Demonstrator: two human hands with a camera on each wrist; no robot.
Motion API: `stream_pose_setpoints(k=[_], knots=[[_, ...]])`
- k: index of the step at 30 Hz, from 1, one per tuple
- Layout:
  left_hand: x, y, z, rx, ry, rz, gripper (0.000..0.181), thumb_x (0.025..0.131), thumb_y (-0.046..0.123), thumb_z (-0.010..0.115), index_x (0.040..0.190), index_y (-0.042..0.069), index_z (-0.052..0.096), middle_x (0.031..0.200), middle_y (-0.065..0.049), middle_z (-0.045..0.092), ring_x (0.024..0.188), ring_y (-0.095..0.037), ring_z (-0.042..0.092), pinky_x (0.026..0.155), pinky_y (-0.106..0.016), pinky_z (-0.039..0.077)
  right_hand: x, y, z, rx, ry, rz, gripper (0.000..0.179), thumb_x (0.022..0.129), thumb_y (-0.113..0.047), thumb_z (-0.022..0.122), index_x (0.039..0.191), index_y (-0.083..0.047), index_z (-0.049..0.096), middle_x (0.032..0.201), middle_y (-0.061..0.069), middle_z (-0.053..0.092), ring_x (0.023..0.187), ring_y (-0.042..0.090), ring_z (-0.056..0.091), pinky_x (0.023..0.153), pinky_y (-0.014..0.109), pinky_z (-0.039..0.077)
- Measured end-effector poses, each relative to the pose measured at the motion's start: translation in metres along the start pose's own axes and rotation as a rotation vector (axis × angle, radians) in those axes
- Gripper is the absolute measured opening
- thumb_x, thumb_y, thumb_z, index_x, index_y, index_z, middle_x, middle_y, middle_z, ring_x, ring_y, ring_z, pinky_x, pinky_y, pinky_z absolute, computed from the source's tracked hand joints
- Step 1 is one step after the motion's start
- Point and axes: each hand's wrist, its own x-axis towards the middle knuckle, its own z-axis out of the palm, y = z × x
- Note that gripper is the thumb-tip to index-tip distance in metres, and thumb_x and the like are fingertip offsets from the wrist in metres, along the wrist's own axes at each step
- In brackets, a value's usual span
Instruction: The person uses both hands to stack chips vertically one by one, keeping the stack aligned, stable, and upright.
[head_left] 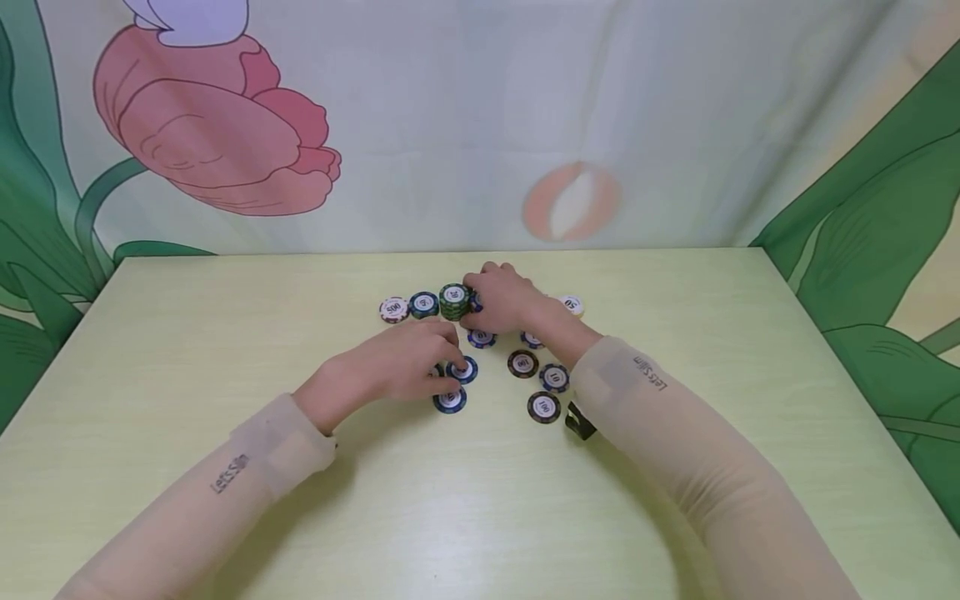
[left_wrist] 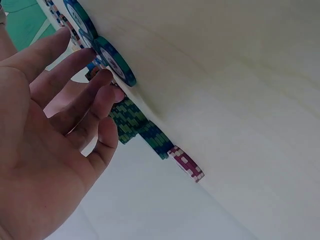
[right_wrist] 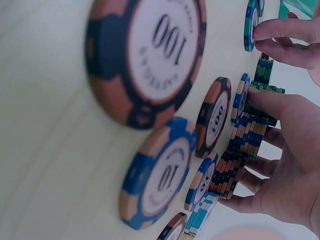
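Poker chips lie loose and in stacks near the table's far edge. My right hand (head_left: 506, 300) bends over the blue chip stack (right_wrist: 248, 135), thumb in front and fingers behind. To its left stands a green chip stack (head_left: 454, 300); a black-and-orange stack (right_wrist: 227, 172) adjoins it in the right wrist view. My left hand (head_left: 401, 358) is lower left, its fingertips touching flat blue-green chips (head_left: 450, 402); its fingers are loosely bent in the left wrist view. The right hand hides part of the row in the head view.
Left of the green stack are a blue-green stack (head_left: 423, 304) and a 500 chip stack (head_left: 393, 310). Loose 100 chips (head_left: 543, 407) and a blue 10 chip (head_left: 554, 378) lie near the right forearm. A yellow-edged 50 chip (head_left: 572, 305) sits behind it. A printed curtain (head_left: 450, 125) hangs behind the table.
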Motion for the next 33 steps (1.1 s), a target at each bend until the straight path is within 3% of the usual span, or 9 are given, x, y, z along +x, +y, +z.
stream_pose_setpoints(k=[9,18,23,28,33], knots=[[-0.008,-0.003,0.0,-0.007,0.001,-0.068,0.023,0.095,0.026,0.075,0.111,0.009,0.079,0.109,-0.006,0.07,0.099,-0.021,0.066,0.092,-0.038,0.052,0.001,-0.004,0.002,0.051,-0.02,0.057,0.076,0.094,-0.051,0.07,0.15,-0.006,0.045,0.144,0.019,0.048,0.129,0.038,0.046,0.099,0.057,0.045],[-0.011,-0.007,-0.001,0.058,0.047,-0.089,0.012,0.094,0.021,0.076,0.093,0.009,0.08,0.094,-0.003,0.068,0.081,-0.017,0.064,0.079,-0.036,0.054,0.003,-0.006,0.006,0.027,0.028,0.07,0.081,0.09,-0.056,0.073,0.149,-0.007,0.046,0.14,0.016,0.052,0.125,0.035,0.051,0.099,0.059,0.043],[-0.011,-0.006,-0.002,0.063,0.054,-0.123,0.016,0.094,0.02,0.077,0.104,0.008,0.078,0.104,-0.007,0.069,0.091,-0.022,0.065,0.085,-0.038,0.054,0.008,-0.01,0.007,0.027,0.052,0.009,0.072,0.09,-0.051,0.075,0.144,-0.01,0.052,0.135,0.013,0.055,0.121,0.031,0.053,0.096,0.058,0.044],[-0.012,-0.006,-0.003,0.023,-0.015,-0.121,0.027,0.092,0.02,0.079,0.115,0.008,0.075,0.113,-0.007,0.067,0.103,-0.025,0.065,0.095,-0.043,0.052,0.012,-0.015,0.005,0.011,0.042,-0.036,0.064,0.09,-0.047,0.077,0.141,-0.013,0.055,0.134,0.011,0.056,0.122,0.031,0.053,0.096,0.062,0.044],[-0.012,-0.009,-0.003,0.007,-0.055,-0.109,0.029,0.089,0.015,0.081,0.116,0.007,0.074,0.112,-0.007,0.065,0.102,-0.024,0.063,0.094,-0.042,0.051,0.015,-0.018,0.004,-0.003,0.022,-0.033,0.065,0.09,-0.046,0.077,0.142,-0.013,0.055,0.135,0.01,0.056,0.123,0.031,0.053,0.097,0.063,0.043]])
